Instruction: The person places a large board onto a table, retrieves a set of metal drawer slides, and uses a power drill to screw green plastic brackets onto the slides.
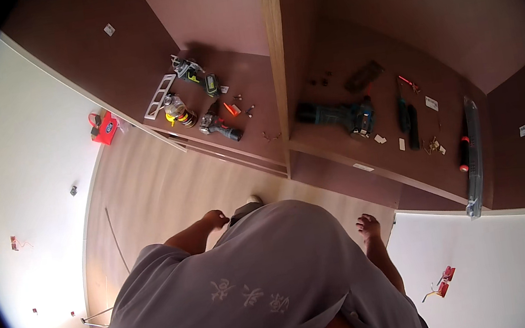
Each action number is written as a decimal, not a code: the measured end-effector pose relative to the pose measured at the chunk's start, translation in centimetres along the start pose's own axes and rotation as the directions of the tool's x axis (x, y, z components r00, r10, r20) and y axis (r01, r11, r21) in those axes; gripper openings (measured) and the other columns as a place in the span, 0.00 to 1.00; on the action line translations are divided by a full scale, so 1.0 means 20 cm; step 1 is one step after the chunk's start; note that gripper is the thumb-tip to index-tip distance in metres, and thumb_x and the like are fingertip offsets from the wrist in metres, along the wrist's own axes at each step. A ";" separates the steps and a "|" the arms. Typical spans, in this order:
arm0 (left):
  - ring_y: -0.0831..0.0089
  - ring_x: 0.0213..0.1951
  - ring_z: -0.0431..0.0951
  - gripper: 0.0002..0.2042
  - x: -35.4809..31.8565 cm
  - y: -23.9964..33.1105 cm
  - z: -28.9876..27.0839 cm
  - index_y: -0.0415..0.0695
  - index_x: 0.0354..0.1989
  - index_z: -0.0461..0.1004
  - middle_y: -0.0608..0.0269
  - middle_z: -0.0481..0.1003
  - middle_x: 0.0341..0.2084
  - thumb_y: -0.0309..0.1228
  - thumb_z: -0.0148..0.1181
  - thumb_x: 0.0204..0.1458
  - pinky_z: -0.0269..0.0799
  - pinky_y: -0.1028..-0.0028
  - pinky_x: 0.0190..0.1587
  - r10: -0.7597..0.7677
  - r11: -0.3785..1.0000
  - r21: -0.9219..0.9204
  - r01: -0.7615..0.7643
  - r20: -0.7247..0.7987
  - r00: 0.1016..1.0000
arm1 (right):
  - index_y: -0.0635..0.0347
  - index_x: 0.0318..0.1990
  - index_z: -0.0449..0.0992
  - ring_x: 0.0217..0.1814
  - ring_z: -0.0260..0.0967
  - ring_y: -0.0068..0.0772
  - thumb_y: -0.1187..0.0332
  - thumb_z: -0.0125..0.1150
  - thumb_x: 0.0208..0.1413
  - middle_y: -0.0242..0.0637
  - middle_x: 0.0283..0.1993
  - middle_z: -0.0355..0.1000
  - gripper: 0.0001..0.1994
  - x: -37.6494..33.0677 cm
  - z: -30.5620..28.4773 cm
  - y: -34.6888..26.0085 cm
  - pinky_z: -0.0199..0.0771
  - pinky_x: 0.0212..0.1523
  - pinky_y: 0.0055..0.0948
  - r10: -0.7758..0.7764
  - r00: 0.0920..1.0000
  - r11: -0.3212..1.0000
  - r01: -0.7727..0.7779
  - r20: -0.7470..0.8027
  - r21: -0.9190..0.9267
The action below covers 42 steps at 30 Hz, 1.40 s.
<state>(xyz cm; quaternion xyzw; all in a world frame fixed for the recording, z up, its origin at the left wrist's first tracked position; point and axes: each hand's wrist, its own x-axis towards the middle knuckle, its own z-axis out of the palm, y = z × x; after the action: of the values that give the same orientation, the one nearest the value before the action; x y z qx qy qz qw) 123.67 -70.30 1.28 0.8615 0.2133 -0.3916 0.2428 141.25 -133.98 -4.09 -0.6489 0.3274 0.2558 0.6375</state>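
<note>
My left hand (215, 220) hangs beside my body over the wood-look floor, its fingers loosely curled, with nothing visible in it. Out to my right, my right hand (368, 224) is raised below the cabinet edge, fingers curled in, and no held thing shows. Neither hand touches the brown cabinet (260, 144) in front. On its left shelf lie a cordless drill (219, 126), a green-and-black power tool (187, 69), a battery (212, 85) and a clear bottle with yellow tape rolls (177, 111). A larger teal power tool (339, 117) lies on the right shelf.
A wooden upright (276, 49) divides the cabinet. Farther right are dark-handled tools (408, 121), small metal parts (433, 146), a red-and-black tool (465, 154) and a long plastic-wrapped strip (473, 159). A red bag (104, 128) stands by the left wall. Wires (433, 293) stick out of the right wall.
</note>
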 end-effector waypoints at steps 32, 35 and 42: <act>0.48 0.41 0.85 0.14 1.33 -0.48 -1.28 0.40 0.52 0.81 0.47 0.84 0.40 0.34 0.57 0.64 0.82 0.53 0.41 0.133 0.916 0.224 -0.332 0.611 0.780 | 0.63 0.60 0.80 0.46 0.83 0.31 0.72 0.66 0.66 0.41 0.49 0.85 0.16 -1.17 1.56 0.78 0.83 0.48 0.31 -0.478 0.869 0.770 0.347 -0.125 -0.535; 0.55 0.33 0.84 0.13 1.31 -0.23 -1.28 0.36 0.45 0.81 0.49 0.82 0.32 0.34 0.59 0.64 0.80 0.56 0.34 0.226 0.921 0.148 -0.360 0.551 0.804 | 0.56 0.61 0.77 0.43 0.81 0.31 0.73 0.54 0.69 0.37 0.49 0.84 0.16 -1.31 1.48 1.02 0.78 0.36 0.34 0.276 0.795 0.934 -0.089 -0.540 0.346; 0.74 0.25 0.75 0.12 0.93 0.52 -1.15 0.39 0.38 0.81 0.63 0.76 0.22 0.36 0.64 0.64 0.72 0.68 0.29 0.483 0.802 0.021 -0.597 0.566 0.668 | 0.56 0.54 0.81 0.37 0.79 0.35 0.67 0.57 0.66 0.38 0.42 0.82 0.13 -1.57 1.73 1.48 0.73 0.32 0.34 0.538 0.661 0.801 -0.208 -0.523 0.561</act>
<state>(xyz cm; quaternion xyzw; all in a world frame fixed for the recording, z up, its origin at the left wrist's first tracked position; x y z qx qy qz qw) 153.87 -61.74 2.67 0.7615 -0.1707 -0.5445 0.3075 101.49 -95.73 -2.06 -0.4438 0.7106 0.0548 0.5432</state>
